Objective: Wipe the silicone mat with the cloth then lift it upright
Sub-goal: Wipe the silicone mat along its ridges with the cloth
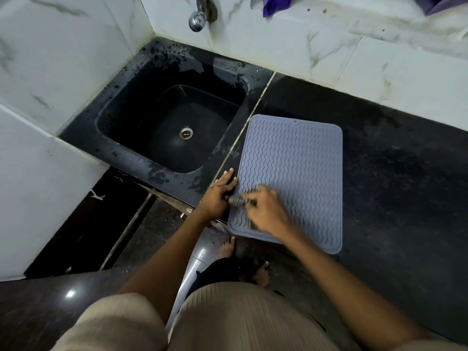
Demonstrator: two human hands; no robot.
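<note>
Right hand (266, 211) at lower centre of frame, fingers curled around a small dark striped cloth (240, 200), pressing it on the near-left part of the silicone mat (293, 173); hand is motion-blurred. Left hand (217, 195) just left of it, open and flat, fingers extended, lying on the black surface (392, 173) at the mat's left edge, fingertips touching that edge.

Mat is grey-blue with a wavy ribbed pattern, lying flat in the centre of frame. Its near-left corner overhangs the surface's front edge slightly; its far-left corner lies right at a pale seam line (253, 115) running diagonally across the stone.

Left of the seam, a black sink (121, 112) sunk in the surface, steel drain (185, 133) in its bottom, wet patches on the rim. Chrome tap (200, 16) at top centre on the white marble-look tiled wall (329, 54). Purple fabric (274, 3) at top right, on a ledge above the tiles.

Right of the mat, a wide stretch of bare dark surface runs to the right frame edge. Bare feet (228, 247) and dark floor visible below the front edge.
</note>
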